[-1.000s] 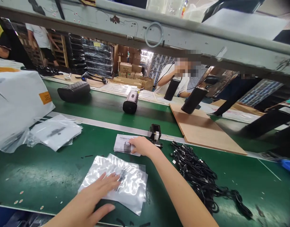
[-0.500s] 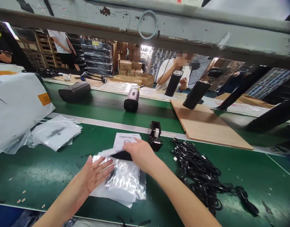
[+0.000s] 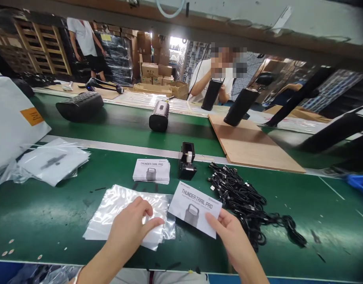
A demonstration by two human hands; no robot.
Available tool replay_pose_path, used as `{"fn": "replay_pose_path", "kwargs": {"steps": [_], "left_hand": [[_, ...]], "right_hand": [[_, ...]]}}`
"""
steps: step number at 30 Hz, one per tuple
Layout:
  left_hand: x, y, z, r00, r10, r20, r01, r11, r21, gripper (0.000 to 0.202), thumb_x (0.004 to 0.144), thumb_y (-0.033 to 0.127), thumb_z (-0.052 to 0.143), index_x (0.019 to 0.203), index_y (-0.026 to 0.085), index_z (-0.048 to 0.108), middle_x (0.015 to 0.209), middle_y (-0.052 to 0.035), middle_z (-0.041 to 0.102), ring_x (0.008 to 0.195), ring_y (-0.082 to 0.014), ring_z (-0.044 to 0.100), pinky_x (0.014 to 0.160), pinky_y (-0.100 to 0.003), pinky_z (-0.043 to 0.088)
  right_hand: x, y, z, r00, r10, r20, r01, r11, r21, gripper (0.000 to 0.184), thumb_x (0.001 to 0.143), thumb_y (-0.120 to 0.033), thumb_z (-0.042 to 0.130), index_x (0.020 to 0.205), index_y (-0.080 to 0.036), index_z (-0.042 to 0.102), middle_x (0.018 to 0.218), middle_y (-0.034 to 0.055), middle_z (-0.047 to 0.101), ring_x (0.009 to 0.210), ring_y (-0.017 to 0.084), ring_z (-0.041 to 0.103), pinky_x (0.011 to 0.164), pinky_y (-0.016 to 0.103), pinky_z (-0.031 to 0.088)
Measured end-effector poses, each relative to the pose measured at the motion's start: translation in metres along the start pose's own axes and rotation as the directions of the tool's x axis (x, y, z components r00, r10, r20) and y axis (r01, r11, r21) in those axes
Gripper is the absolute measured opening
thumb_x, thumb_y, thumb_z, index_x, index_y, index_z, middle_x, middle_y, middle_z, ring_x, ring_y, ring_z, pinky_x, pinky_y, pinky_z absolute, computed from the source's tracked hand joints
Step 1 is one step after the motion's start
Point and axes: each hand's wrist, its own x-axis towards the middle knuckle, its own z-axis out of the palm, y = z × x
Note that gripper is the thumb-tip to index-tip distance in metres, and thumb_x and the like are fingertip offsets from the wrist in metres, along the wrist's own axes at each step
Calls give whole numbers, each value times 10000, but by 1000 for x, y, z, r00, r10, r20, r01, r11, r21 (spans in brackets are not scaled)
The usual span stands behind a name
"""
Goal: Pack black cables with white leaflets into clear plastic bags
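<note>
My right hand (image 3: 233, 232) grips a white printed manual (image 3: 195, 209) by its right edge, thumb on top, its cover facing up. My left hand (image 3: 132, 223) is over a stack of clear plastic bags (image 3: 110, 213), its fingers bent and its thumb apart from them; I see nothing held in it. Whether its fingertips touch the top bag I cannot tell. Beyond the bags lies a small pile of the same manuals (image 3: 151, 171). A black tape dispenser (image 3: 187, 161) stands just right of that pile.
Bundled black cables (image 3: 237, 197) lie to the right. More bags (image 3: 54, 161) lie left beside a big white sack (image 3: 12, 122). Across the green belt are black speakers (image 3: 159, 116) and a wooden board (image 3: 255, 146). A person (image 3: 209, 79) sits opposite; a metal beam (image 3: 229, 35) crosses overhead.
My right hand has come back from the manual pile and moved right with one manual. My left hand has turned from palm showing to back up over the bags. The view has shifted slightly.
</note>
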Motion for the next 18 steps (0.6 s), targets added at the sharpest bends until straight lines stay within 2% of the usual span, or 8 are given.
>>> {"fn": "replay_pose_path", "kwargs": {"steps": [2,4,8,12,18], "left_hand": [[2,1,8,1000,17,24,-19,997,78,138,733,351,568,681,226,593,775,10,608,640,-169,576,553,-266,387],[2,1,14,999,18,39,-21,996,86,151,775,305,514,685,238,614,789,12,615,658,-162,587,574,-263,395],[0,1,15,999,43,16,-44,996,73,201,804,332,471,703,239,618,786,7,614,674,-170,589,585,-272,409],[-2,2,15,998,57,-1,-57,995,77,162,777,333,514,702,231,614,776,3,611,682,-181,587,598,-283,418],[-4,-2,19,991,125,-40,-123,990,68,250,838,303,414,705,227,612,763,-1,599,693,-173,589,602,-280,427]], "right_hand": [[-7,8,-2,998,9,-67,-6,999,42,457,613,-406,732,1001,-179,655,934,94,702,834,258,645,758,388,509],[-12,16,1,995,-2,-103,9,997,72,453,595,-419,738,973,-180,666,916,95,706,830,262,646,759,396,510],[-14,27,11,990,-47,-130,57,996,70,444,585,-439,734,936,-174,674,915,99,706,851,272,643,800,412,501],[-15,30,14,988,-75,-138,84,995,60,455,608,-435,721,975,-175,659,935,96,701,858,269,642,826,416,492],[-18,32,16,991,-84,-107,90,995,52,463,638,-445,694,1002,-163,646,965,106,690,892,275,626,793,406,505]]}}
